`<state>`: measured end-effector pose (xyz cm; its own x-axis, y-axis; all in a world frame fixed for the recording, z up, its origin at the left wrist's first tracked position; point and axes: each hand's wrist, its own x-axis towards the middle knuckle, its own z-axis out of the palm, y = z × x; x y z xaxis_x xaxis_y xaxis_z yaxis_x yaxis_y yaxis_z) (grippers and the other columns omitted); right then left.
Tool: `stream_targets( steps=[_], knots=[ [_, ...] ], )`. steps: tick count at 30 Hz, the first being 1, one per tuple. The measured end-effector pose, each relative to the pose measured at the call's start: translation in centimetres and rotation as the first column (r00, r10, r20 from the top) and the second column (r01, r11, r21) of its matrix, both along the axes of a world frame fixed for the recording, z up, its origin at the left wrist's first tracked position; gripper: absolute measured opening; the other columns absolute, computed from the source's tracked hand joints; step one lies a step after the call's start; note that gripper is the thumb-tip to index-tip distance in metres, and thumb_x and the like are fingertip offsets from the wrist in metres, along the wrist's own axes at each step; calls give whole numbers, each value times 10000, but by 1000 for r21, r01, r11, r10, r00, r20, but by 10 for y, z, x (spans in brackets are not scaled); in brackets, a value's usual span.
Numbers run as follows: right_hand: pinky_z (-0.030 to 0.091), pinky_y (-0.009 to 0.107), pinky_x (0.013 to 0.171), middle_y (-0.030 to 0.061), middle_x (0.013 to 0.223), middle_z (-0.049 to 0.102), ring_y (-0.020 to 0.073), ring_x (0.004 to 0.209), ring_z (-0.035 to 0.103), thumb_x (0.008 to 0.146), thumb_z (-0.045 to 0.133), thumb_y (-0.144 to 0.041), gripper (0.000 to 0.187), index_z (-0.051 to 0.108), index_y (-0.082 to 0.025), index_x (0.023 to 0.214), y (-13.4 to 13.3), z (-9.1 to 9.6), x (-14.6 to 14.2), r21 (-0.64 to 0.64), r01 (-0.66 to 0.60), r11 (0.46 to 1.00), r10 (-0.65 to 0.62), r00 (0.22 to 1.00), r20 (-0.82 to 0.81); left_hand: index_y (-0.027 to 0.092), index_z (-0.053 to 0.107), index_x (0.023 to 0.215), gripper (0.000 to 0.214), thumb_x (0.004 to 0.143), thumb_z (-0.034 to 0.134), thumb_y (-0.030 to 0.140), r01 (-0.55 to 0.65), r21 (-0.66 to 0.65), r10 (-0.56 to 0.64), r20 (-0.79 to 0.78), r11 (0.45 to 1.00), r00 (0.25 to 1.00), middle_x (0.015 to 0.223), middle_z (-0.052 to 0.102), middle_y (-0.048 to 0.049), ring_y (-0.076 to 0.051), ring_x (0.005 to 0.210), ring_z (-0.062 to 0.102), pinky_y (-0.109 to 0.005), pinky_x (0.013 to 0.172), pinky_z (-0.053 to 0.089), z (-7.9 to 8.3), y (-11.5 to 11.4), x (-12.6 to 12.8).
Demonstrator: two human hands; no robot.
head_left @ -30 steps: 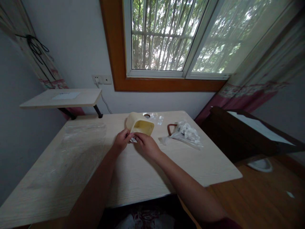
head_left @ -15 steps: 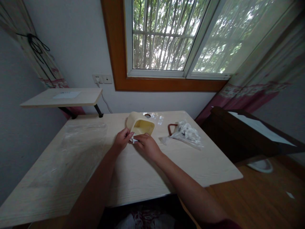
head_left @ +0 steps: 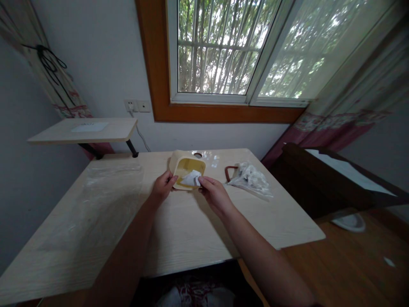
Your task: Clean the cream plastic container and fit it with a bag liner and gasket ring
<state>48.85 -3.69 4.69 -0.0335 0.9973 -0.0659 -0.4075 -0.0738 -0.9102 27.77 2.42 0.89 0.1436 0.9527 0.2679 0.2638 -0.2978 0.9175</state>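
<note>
Hands: left hand (head_left: 164,187) curled, gripping the left side of a cream plastic container (head_left: 182,157); right hand (head_left: 215,196) pinching a white sheet (head_left: 191,179) between thumb and fingers at the container's mouth. Container: on a pale wood-grain desk (head_left: 198,243), long axis pointing toward the window (head_left: 217,51), rectangular mouth tilted up at the person. Right of it: clear plastic bag (head_left: 251,181), brown loop (head_left: 228,172).

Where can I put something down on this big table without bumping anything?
Bare wood of the desk shows to the right of the plastic bag, toward the front corner. More shows in front of the left hand and right hand. It's crowded between the hands, at the yellow container. A clear plastic sheet lies over the desk's left side.
</note>
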Motion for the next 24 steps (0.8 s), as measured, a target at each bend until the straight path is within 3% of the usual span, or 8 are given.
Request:
stream_targets(
  steps=[6, 8, 10, 13, 17, 19, 22, 24],
  knots=[
    [451, 208, 635, 41, 945, 771, 127, 763, 634, 741, 828, -456, 330, 803, -190, 935, 4, 3, -2, -30, -13, 999, 10, 996, -84, 219, 458, 728, 349, 861, 599, 509, -10, -33, 12, 58, 999, 998, 578, 560, 58, -122, 518, 599, -207, 490, 444, -2, 1, 0],
    [495, 238, 688, 47, 952, 782, 153, 790, 665, 772, 795, -477, 334, 801, -190, 942, 6, 0, -2, 16, 38, 999, -39, 999, 10, 221, 455, 731, 347, 870, 588, 509, -13, -34, 15, 67, 999, 998, 577, 572, 55, -124, 516, 601, -210, 496, 448, -2, 1, 0],
    [534, 294, 771, 57, 947, 793, 193, 834, 698, 812, 756, -486, 336, 802, -187, 956, 7, -3, -3, 129, 96, 987, -122, 969, 217, 222, 448, 731, 346, 880, 575, 507, -16, -30, 18, 61, 999, 998, 572, 571, 53, -129, 519, 604, -212, 495, 444, -3, 1, 0],
    [553, 358, 872, 69, 1004, 801, 235, 906, 730, 896, 681, -441, 296, 794, -199, 1023, 7, -7, -7, 349, 70, 934, -273, 772, 574, 223, 447, 731, 351, 896, 561, 511, -27, -10, 28, 38, 1000, 999, 575, 566, 52, -133, 524, 602, -216, 490, 444, -7, 3, 0],
    [500, 357, 1039, 96, 1239, 743, 220, 1128, 696, 995, 551, -271, 279, 724, -202, 1202, 6, -11, -20, 504, -251, 826, -363, 446, 818, 222, 459, 734, 367, 908, 542, 533, -45, -14, 45, 18, 999, 999, 619, 580, 41, -144, 559, 625, -229, 508, 479, -14, 5, -1],
    [477, 339, 1065, 120, 1281, 718, 213, 1184, 668, 1004, 528, -217, 291, 690, -180, 1243, 8, -9, -27, 459, -389, 799, -364, 294, 884, 222, 470, 735, 363, 908, 534, 535, -58, -14, 58, -14, 998, 998, 631, 587, 36, -149, 581, 632, -231, 519, 484, -15, 5, -2],
    [504, 316, 977, 135, 1162, 750, 223, 1096, 695, 1016, 511, -217, 251, 701, -168, 1172, 11, -1, -36, 302, -454, 838, -304, 69, 950, 223, 473, 726, 348, 911, 523, 513, -62, 22, 64, -98, 998, 993, 622, 577, 36, -148, 591, 629, -227, 544, 479, -14, 5, -3],
    [516, 305, 904, 134, 1082, 764, 230, 1014, 717, 1030, 486, -249, 255, 714, -171, 1115, 15, 7, -40, 207, -453, 867, -249, -35, 968, 222, 486, 729, 333, 916, 512, 497, -68, 43, 74, -149, 997, 986, 623, 581, 31, -148, 593, 630, -226, 551, 473, -12, 5, -3]
  ],
)
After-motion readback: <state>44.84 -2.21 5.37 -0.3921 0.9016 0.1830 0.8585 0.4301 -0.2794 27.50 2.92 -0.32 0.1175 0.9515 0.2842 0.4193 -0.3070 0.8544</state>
